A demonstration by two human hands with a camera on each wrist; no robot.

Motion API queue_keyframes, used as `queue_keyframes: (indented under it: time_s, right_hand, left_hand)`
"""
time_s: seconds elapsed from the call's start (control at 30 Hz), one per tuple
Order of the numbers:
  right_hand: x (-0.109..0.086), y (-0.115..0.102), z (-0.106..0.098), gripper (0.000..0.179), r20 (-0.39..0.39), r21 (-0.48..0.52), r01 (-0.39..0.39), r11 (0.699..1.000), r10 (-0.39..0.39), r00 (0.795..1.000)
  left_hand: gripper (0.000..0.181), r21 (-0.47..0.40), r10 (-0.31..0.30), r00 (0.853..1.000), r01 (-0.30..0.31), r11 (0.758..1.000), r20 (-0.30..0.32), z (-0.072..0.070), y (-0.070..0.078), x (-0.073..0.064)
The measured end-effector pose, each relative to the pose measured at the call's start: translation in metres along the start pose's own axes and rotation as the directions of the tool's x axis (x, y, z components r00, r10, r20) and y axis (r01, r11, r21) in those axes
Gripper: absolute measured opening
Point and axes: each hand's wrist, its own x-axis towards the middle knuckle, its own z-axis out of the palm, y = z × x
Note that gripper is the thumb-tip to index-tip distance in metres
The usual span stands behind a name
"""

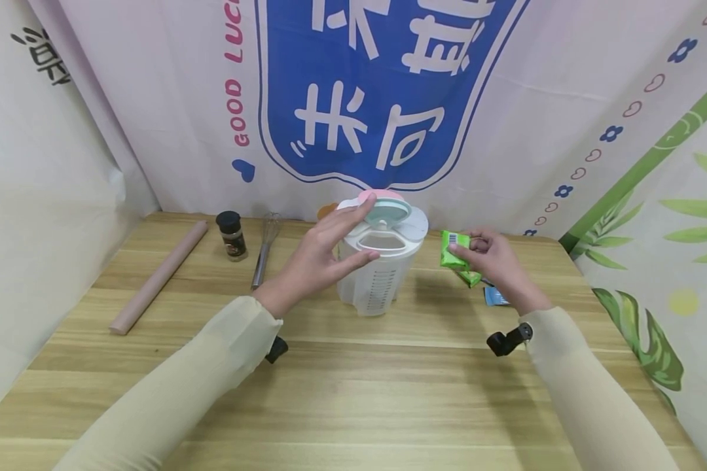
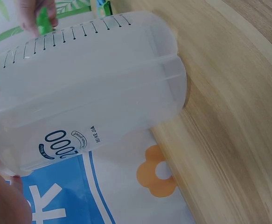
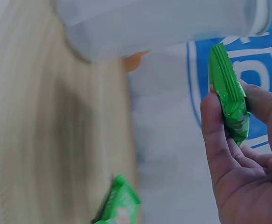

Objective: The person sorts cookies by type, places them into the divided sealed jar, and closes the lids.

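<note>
A translucent storage canister (image 1: pixel 383 284) with measuring marks stands upright on the table. Its white lid has a pale green flap (image 1: pixel 389 212) tilted up over a pouring opening. My left hand (image 1: pixel 315 258) is at the canister's top left, with fingers extended near the flap and thumb across the front of the lid. To the right of the canister, my right hand (image 1: pixel 501 261) pinches a small green snack packet (image 3: pixel 229 93) between thumb and fingers, above the table. Another green packet (image 3: pixel 121 203) lies on the table below that hand, beside a blue packet (image 1: pixel 495 297).
On the left lie a pinkish rolling pin (image 1: pixel 160 278) and a whisk (image 1: pixel 265 252), with a black-capped spice jar (image 1: pixel 232 235) standing between them. A printed cloth (image 1: pixel 182 131) hangs along the table's back edge.
</note>
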Motion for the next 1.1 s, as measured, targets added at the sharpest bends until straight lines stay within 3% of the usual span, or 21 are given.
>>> queue_keyframes:
  time_s: [0.27, 0.4, 0.6, 0.93, 1.1]
  right_hand:
    - [-0.014, -0.026, -0.008, 0.048, -0.058, 0.094, 0.096, 0.991, -0.091, 0.994]
    - [-0.020, -0.041, -0.010, 0.032, -0.083, 0.165, 0.169, 0.972, -0.157, 0.984]
    - [-0.029, -0.066, -0.002, 0.031, -0.083, 0.256, 0.251, 0.934, -0.238, 0.968]
    - [-0.045, -0.099, 0.024, 0.032, -0.077, 0.140, 0.375, 0.916, -0.367, 0.927]
    - [-0.045, -0.105, 0.038, 0.034, -0.091, 0.111, 0.459, 0.882, -0.451, 0.888]
  left_hand:
    - [0.083, 0.007, 0.013, 1.000, -0.013, 1.000, -0.002, 0.003, -0.002, 0.001]
    - [0.083, 0.000, 0.009, 1.000, -0.009, 1.000, -0.007, 0.002, -0.001, 0.001]
    - [0.083, -0.006, 0.007, 1.000, -0.007, 1.000, -0.016, 0.000, 0.000, 0.001]
    - [0.084, -0.020, 0.016, 1.000, -0.017, 1.000, -0.023, 0.001, -0.002, 0.001]
    - [0.085, -0.023, 0.005, 1.000, -0.005, 1.000, -0.019, 0.001, -0.001, 0.000]
